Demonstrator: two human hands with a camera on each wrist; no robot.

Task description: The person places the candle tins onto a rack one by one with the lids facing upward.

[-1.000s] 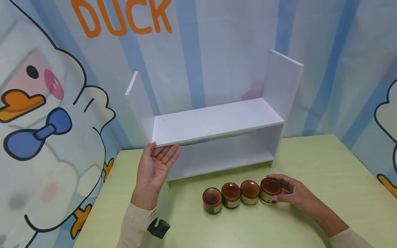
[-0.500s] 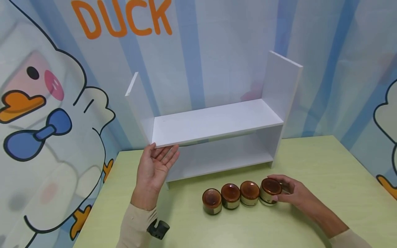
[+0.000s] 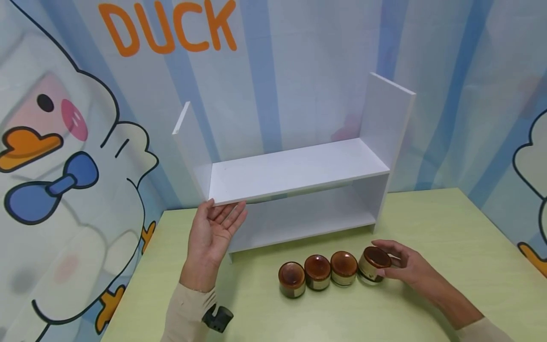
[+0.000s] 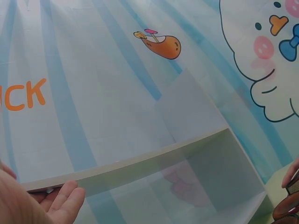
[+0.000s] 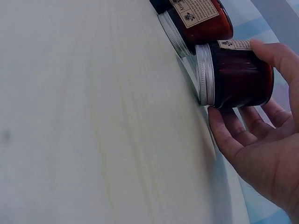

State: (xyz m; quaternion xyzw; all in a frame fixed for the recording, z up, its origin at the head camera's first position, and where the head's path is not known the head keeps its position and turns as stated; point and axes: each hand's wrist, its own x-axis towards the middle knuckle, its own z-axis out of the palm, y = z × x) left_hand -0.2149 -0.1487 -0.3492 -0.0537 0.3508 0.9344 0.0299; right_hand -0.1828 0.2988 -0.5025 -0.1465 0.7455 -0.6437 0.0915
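Observation:
My right hand (image 3: pixel 412 268) holds the rightmost of several small amber glass jars (image 3: pixel 374 261) between thumb and fingers. That jar is tilted slightly, low over the table. In the right wrist view the held jar (image 5: pixel 238 77) has a paper label and its silver lid faces the table, so it is upside down. The other jars (image 3: pixel 317 271) stand in a row to its left. My left hand (image 3: pixel 211 237), palm up, holds the white two-tier shelf (image 3: pixel 295 173) at its left front corner, thumb at the side panel and fingers under the upper board.
The shelf stands on a pale green table (image 3: pixel 431 228) behind the jars. Behind it hangs a blue striped backdrop (image 3: pixel 299 71) with duck drawings. A black device (image 3: pixel 218 317) is strapped at the left wrist.
The rightmost jar has tipped and shifted slightly to the right with my right hand. My left hand stays at the shelf corner, and the other jars stay in place.

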